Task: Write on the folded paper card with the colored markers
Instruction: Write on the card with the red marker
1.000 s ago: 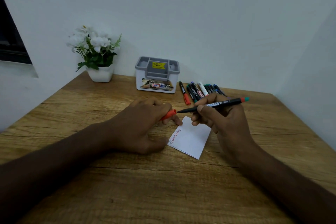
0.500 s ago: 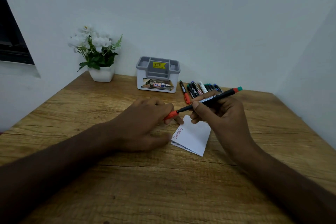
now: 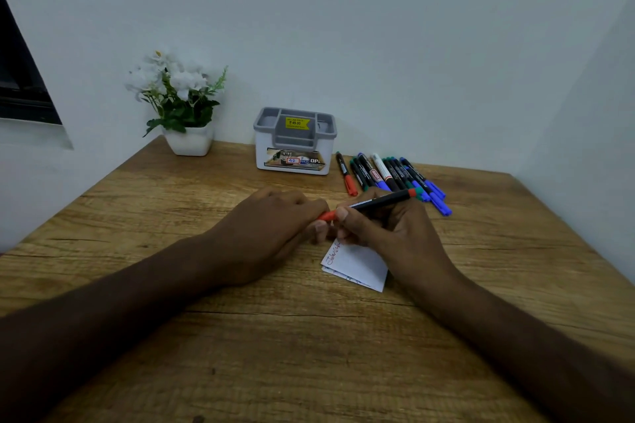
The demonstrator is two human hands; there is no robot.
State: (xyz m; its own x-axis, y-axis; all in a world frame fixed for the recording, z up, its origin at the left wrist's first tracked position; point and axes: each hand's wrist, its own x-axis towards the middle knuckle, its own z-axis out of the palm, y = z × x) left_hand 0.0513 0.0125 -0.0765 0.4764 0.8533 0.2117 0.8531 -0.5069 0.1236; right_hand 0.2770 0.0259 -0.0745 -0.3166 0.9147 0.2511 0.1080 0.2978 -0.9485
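Observation:
A white folded paper card (image 3: pixel 359 266) lies on the wooden table (image 3: pixel 309 354), with red handwriting along its left edge. My right hand (image 3: pixel 385 230) grips a black marker (image 3: pixel 381 201) with a red and green end, held over the card's top. My left hand (image 3: pixel 271 233) holds the marker's red cap (image 3: pixel 326 216), which sits on the marker's tip. The two hands touch above the card. The card's upper part is hidden under my right hand.
Several markers (image 3: pixel 395 175) with red, green, blue and white parts lie in a row at the back right. A grey and white organizer box (image 3: pixel 294 141) stands beside them. A white pot with white flowers (image 3: pixel 182 103) stands at the back left by the wall.
My right hand brought the marker's tip into the red cap held in my left hand, and both hands closed together above the card. The card shifted slightly.

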